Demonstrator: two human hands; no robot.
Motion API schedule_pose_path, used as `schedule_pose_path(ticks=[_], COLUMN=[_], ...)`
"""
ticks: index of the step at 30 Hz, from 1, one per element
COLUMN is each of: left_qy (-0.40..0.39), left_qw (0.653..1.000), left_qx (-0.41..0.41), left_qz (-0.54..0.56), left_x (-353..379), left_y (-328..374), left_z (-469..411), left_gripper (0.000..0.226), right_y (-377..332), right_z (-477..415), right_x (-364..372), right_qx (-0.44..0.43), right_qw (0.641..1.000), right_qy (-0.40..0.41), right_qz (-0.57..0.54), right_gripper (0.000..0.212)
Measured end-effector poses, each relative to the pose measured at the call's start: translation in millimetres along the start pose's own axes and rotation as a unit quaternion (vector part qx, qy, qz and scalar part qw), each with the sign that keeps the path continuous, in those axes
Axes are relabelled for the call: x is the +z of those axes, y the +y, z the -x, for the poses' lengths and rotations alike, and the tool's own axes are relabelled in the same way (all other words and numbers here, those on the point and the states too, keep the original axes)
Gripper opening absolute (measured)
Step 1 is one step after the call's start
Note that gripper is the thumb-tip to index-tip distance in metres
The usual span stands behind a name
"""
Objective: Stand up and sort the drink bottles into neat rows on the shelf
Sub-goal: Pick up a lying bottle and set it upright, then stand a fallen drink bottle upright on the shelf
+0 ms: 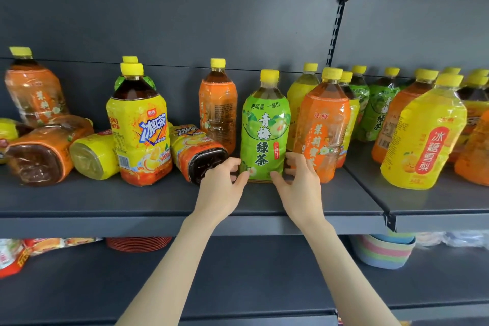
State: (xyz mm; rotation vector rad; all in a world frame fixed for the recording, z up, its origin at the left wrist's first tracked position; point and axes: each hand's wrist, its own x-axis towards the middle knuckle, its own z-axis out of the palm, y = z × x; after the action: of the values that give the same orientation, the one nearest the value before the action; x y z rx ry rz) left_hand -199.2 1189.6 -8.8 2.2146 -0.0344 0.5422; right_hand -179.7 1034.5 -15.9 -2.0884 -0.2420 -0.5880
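Upright near the front edge of the dark grey metal shelf (158,201) stands a green-labelled plastic tea bottle with a yellow cap (264,130), held low down by both hands. The left hand (222,182) cups its lower left side, thumb on the front of the label and fingers curled round the side; the right hand (296,180) mirrors it on the lower right side, fingers wrapped behind. Both hands are closed narrowly about the bottle's base.

Just beside it on the right, touching or nearly so, stands an orange-labelled bottle with a yellow cap (322,127), with more yellow, green and orange bottles crowded behind it toward the shelf's back. On the left, a yellow-and-orange labelled bottle lying on its side (195,151) points its dark base at the front edge, close to the left hand. Further left stands a yellow-labelled bottle of dark tea (140,130), then two more fallen bottles, one yellow (92,156) and one orange (45,156). On the adjoining shelf section to the right, a large yellow-labelled bottle (423,135) stands at the front edge. Below, on the lower shelf, sits a stack of pastel striped bowls (383,251).
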Motion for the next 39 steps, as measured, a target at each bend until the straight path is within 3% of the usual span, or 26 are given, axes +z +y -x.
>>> schedule_pose_path(ticks=[6, 10, 16, 20, 23, 27, 30, 35, 39], left_qy=[0.211, 0.270, 0.162, 0.074, 0.042, 0.055, 0.070, 0.041, 0.011], left_qw=[0.977, 0.961, 0.979, 0.990, 0.994, 0.996, 0.995, 0.997, 0.997], left_qx=[0.003, -0.042, -0.115, -0.116, -0.087, -0.063, -0.054, -0.056, -0.071], left_qz=[-0.019, -0.029, -0.039, -0.037, -0.048, 0.012, 0.048, 0.045, 0.009], left_x=[-23, -40, -61, -65, -68, -77, -85, -92, -89], left_y=[-17, -29, -41, -47, -53, -61, -63, -62, -59], left_z=[27, 27, 5, -3, -1, 8, 16, 16, 15], left_gripper=[0.005, 0.022, 0.049, 0.058, 0.062, 0.054, 0.040, 0.042, 0.049], right_y=[-18, -38, -66, -69, -68, -68, -71, -79, -83], right_z=[14, 13, 2, -6, -6, 5, 10, 2, 3], right_x=[2, 23, 69, 91, 92, 89, 85, 82, 81], right_qx=[-0.053, -0.067, -0.051, 0.050, 0.066, 0.055, 0.072, 0.165, 0.164], right_qw=[0.998, 0.992, 0.990, 0.983, 0.983, 0.983, 0.980, 0.953, 0.938], right_qy=[-0.009, -0.061, -0.104, -0.140, -0.108, -0.051, -0.024, -0.137, -0.194], right_qz=[-0.040, -0.086, -0.085, -0.104, -0.132, -0.166, -0.185, -0.216, -0.235], right_gripper=[0.010, 0.012, 0.042, 0.055, 0.045, 0.027, 0.039, 0.038, 0.029])
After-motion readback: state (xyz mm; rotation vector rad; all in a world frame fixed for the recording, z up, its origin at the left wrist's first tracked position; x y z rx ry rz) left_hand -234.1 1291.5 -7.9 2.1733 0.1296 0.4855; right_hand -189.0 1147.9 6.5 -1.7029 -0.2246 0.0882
